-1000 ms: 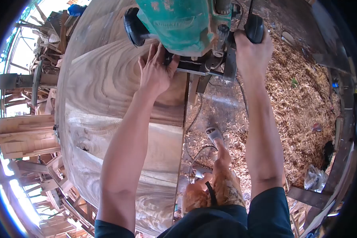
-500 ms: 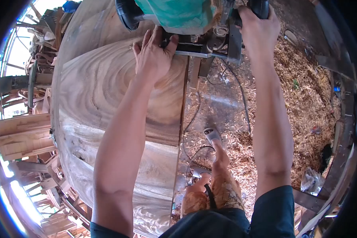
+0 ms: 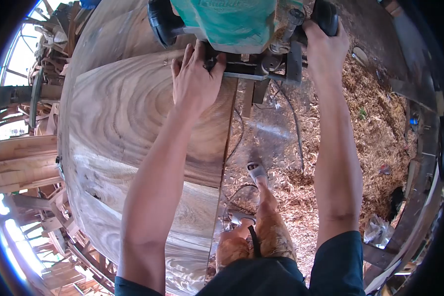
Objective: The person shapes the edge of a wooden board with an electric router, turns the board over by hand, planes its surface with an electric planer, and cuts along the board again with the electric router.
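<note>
- One router (image 3: 227, 24) is at the far middle, across the right edge of the board (image 3: 133, 118).
- Left hand (image 3: 196, 83): on the near side of the router's base (image 3: 246, 70), thumb apart from the fingers; whether they clamp it, I cannot tell.
- Right hand (image 3: 327, 53): fingers curled round the right knob (image 3: 324, 18).
- Left knob (image 3: 162, 23): over the board, beyond the left hand.
- Shavings (image 3: 293, 190): on the floor (image 3: 265, 132), right of the board.
</note>
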Demonstrator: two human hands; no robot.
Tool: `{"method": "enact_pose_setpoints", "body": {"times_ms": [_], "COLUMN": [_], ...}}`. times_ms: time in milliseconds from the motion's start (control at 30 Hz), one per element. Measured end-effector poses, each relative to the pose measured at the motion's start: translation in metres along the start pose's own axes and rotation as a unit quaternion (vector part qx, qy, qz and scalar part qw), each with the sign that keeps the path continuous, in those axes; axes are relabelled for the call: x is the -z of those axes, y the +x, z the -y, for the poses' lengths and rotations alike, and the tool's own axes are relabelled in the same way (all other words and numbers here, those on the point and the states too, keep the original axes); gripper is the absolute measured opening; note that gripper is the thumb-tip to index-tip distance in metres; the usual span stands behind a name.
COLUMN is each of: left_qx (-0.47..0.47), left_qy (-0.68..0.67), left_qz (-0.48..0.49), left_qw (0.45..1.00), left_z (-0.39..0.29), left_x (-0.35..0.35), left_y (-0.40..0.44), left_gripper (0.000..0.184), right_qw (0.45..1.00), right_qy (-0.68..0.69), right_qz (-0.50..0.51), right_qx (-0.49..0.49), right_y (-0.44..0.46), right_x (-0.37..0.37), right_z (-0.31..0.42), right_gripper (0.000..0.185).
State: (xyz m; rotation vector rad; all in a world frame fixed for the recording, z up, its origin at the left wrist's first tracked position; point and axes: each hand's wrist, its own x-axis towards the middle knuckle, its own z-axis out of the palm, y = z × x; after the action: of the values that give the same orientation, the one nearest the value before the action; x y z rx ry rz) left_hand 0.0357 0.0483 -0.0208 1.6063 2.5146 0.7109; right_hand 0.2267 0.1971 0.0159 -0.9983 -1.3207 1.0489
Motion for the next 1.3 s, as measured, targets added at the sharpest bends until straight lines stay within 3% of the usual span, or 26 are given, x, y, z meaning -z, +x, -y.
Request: {"method": "enact_pose_setpoints", "body": {"times_ms": [1000, 1300], "left_qx": [-0.019, -0.015], "left_qy": [0.000, 0.017], "left_qz": [0.009, 0.019], "left_qw": [1.000, 1.000], "left_z": [0.005, 0.010], "left_x": [0.016, 0.021], "left_y": [-0.043, -0.071], "left_gripper": [0.065, 0.065], "right_qw": [1.000, 0.999], "right_qy": [-0.025, 0.017], "right_qz": [-0.002, 0.013], "right_qx": [0.008, -0.035], "right_y": [-0.052, -0.082], "right_x": [0.011, 0.020], "right_z": [0.026, 0.042], "right_gripper": [0.017, 0.020]}}
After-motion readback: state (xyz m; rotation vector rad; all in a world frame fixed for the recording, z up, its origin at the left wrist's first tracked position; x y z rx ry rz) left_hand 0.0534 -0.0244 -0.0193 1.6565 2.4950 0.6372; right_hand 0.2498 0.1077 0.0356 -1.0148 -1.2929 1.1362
